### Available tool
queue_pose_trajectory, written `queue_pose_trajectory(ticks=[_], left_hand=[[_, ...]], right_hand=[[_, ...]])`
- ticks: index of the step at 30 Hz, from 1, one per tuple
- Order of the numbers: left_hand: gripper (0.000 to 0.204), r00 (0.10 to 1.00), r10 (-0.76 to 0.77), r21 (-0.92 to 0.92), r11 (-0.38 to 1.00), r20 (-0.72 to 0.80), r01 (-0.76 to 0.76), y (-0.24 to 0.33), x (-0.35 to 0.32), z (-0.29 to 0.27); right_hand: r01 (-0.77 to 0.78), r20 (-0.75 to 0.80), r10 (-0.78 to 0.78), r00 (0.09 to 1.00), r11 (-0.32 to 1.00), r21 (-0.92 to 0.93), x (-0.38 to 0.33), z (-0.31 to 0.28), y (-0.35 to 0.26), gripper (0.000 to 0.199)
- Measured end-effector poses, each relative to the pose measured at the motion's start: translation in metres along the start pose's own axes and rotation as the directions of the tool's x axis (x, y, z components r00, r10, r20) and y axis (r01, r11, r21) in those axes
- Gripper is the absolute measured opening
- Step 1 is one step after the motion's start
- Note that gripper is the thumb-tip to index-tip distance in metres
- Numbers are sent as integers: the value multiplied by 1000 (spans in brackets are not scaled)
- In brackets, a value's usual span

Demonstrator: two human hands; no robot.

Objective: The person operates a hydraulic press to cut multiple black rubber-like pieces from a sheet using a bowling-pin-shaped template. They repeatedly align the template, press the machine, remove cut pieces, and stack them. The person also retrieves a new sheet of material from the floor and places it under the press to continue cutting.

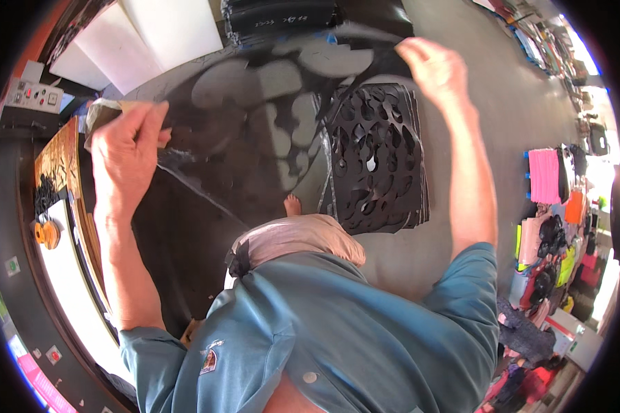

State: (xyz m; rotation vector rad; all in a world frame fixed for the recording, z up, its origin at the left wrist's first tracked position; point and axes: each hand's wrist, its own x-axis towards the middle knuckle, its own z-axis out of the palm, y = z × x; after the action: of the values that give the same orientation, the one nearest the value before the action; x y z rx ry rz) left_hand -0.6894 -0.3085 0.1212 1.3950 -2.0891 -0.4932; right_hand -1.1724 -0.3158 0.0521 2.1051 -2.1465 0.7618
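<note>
A large black sheet (255, 124) with many shapes cut out of it hangs in front of me, held up by both hands. My left hand (127, 148) pinches its left edge, near a wooden board. My right hand (435, 69) grips its upper right edge, arm stretched forward. Below the right hand a stack of black cut-out sheets (379, 158) lies on the grey floor (510, 103). My bare foot (293, 204) shows under the held sheet.
A machine table (65, 275) with a white surface, an orange reel (47, 234) and a control panel stands at the left. White boards (151, 38) lean at the back. Shelves of colourful goods (558, 227) fill the right side.
</note>
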Motion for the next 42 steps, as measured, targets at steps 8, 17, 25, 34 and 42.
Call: queue_pose_trajectory(ticks=[8, 17, 25, 34, 42], left_hand=[[12, 855, 513, -27, 859, 77, -512, 132, 8, 51], [27, 268, 566, -376, 766, 780, -521, 129, -113, 331], [38, 206, 542, -514, 840, 815, -174, 44, -158, 369], [39, 467, -124, 57, 986, 875, 155, -34, -188, 272], [35, 816, -406, -204, 832, 411, 516, -112, -305, 212]], right_hand=[[-32, -286, -30, 958, 978, -208, -44, -176, 104, 26], [-102, 10, 121, 993, 877, -469, -340, -116, 277, 49], [-669, 567, 801, 194, 531, -521, -585, 67, 227, 39], [-872, 918, 238, 316, 454, 183, -386, 230, 35, 43], [-604, 909, 140, 393, 784, 141, -229, 308, -10, 38]])
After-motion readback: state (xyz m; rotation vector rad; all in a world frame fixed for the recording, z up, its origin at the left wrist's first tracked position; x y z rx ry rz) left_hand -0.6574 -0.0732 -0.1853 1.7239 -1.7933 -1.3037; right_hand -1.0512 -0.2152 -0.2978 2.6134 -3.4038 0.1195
